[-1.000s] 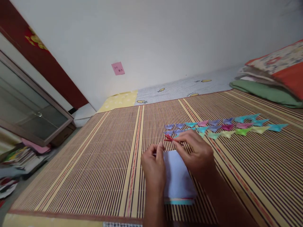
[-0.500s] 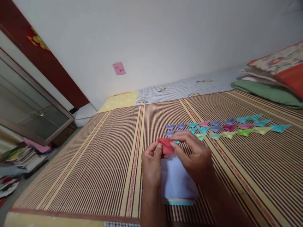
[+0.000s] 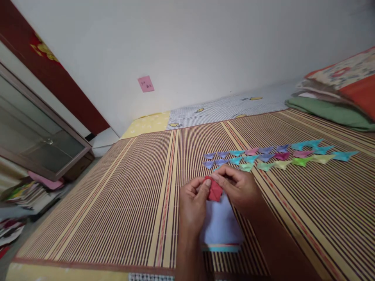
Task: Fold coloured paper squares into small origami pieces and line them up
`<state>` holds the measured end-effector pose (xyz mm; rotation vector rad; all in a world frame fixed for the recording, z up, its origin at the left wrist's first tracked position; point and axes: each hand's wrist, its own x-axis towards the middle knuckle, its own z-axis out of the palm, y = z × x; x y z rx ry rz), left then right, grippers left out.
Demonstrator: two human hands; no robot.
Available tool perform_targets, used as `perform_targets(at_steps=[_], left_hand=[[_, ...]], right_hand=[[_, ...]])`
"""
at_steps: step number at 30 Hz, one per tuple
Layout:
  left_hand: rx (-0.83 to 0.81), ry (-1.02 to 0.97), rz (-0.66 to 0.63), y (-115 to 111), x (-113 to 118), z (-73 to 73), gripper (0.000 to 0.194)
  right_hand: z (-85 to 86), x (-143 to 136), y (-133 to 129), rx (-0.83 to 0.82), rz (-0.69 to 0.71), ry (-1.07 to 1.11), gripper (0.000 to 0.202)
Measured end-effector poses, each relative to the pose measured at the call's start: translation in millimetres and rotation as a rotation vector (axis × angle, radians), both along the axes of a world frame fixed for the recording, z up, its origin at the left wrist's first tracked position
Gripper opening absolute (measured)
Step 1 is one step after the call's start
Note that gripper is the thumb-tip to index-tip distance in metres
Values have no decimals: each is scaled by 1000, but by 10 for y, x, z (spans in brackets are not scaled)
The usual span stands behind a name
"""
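A small folded square of red paper [image 3: 215,192] is pinched between both hands. My left hand [image 3: 193,199] grips its left edge, thumb on top. My right hand [image 3: 238,187] has thumb and fingers closed on its upper right edge. Below the hands lies a stack of paper sheets [image 3: 222,226], pale violet on top with turquoise showing at the near edge. Just beyond my fingers stand rows of small folded paper shapes [image 3: 266,157] in violet, turquoise, pink, green and yellow. Part of the nearest row is hidden by my right hand.
A striped bamboo mat [image 3: 131,203] covers the bed. Folded bedding and a green cloth [image 3: 331,111] are piled at the far right. The white wall carries a pink note [image 3: 145,84]. On the left are a glass-doored cabinet [image 3: 41,132] and stacked books [image 3: 26,195].
The red paper has been turned so its edges now slant, and it sits slightly lower and to the right. Both hands moved with it, and my right fingers came closer to my left thumb.
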<state>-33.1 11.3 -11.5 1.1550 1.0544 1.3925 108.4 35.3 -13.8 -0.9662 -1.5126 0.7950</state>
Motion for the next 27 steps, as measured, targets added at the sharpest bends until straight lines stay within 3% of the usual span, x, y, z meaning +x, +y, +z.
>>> perform_targets(at_steps=[3,8,13,18,23,27], left_hand=[[-36,-123,45,18,-61,-10,20],[-99,-215,17,37,-162,-17,29],[-130,-247,-64,25,-142,20,40],[-141,-273,-75,25,-98,43,41],[-99,-202,-31,20,-99,21,34],[-24,-58,-23,-20,-113,37,45]], right_hand=[[44,69,-6,129,35,-13,19],[117,119,-53,270,178,-231,31],[103,19,-96,327,160,-271,30],[71,-25,-85,396,96,-327,17],[85,-34,-82,318,122,-269,13],[91,-23,-92,220,165,-209,14]])
